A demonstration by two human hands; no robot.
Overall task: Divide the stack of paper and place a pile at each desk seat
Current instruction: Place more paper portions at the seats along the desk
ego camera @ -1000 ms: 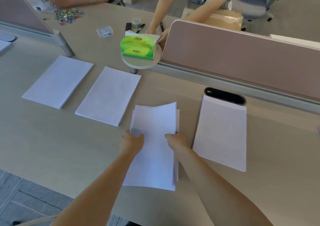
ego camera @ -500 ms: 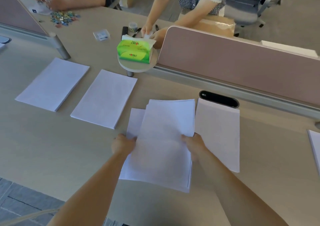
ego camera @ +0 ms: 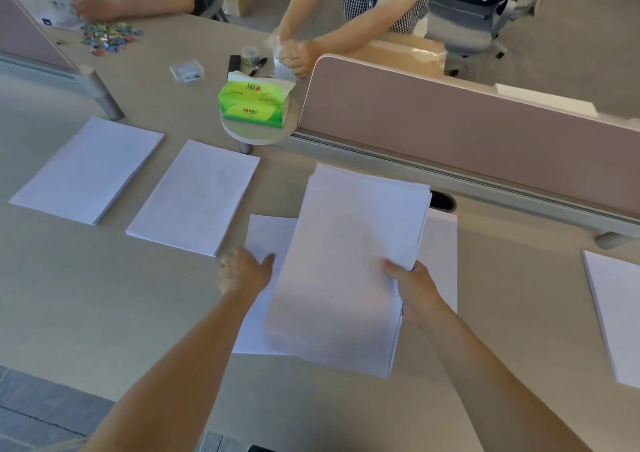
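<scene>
Beige bench (ego camera: 104, 296), piles (ego camera: 204, 195) laid out along divider (ego camera: 450, 133). Right hand (ego camera: 412, 285) grips raised stack (ego camera: 346, 261) by one edge; left hand (ego camera: 246, 271) rests flat on thin pile (ego camera: 266, 233) beneath. Risk: single-edge hold lets sheets sag, fan, slide off.

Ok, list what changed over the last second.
The right hand carried the thick white paper stack up and rightward; it now overlaps the neighbouring white pile. The left hand rests on the few white sheets left behind. The two white piles at left and the green tissue pack stayed put.
</scene>
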